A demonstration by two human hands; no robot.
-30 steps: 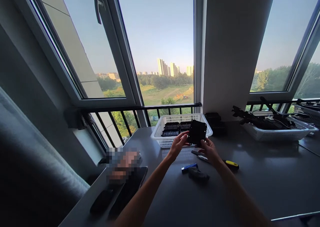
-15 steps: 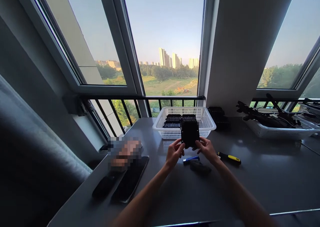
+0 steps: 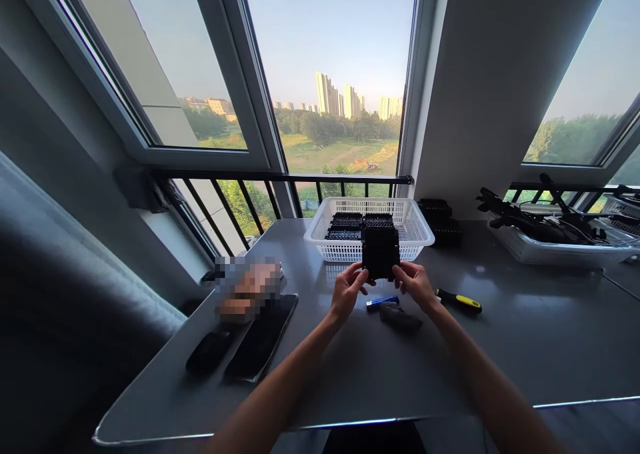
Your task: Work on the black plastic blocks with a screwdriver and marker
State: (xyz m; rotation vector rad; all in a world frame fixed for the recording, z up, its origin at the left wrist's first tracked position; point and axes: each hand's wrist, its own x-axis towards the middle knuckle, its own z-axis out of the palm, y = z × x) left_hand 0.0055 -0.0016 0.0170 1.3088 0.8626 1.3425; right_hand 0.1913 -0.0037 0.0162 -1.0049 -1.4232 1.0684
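Note:
A flat, black rectangular part point(image 3: 381, 254) with small notches along its edges is held up between both hands, just in front of a white plastic basket point(image 3: 330, 251). My left hand point(image 3: 349, 289) pinches its lower left corner. At the lower right corner, the fingers of my right hand point(image 3: 414, 285) grip it. Inside the basket lie several similar black parts point(image 3: 345, 224). Below the hands, a blue item point(image 3: 382, 303) and a dark, soft-looking object point(image 3: 401, 318) rest on the grey table point(image 3: 320, 387).
A yellow-and-black screwdriver handle point(image 3: 460, 301) lies to the right. Black parts point(image 3: 440, 222) are stacked beside the basket. Farther right stands a tray point(image 3: 545, 251) of dark tools and cables. At left are a black mouse point(image 3: 209, 351), a dark tablet-like slab point(image 3: 263, 341) and a blurred item point(image 3: 250, 291).
The camera view has tilted down a little, so everything sits higher in the picture and the table's front edge shows more. Both hands keep hold of the black part.

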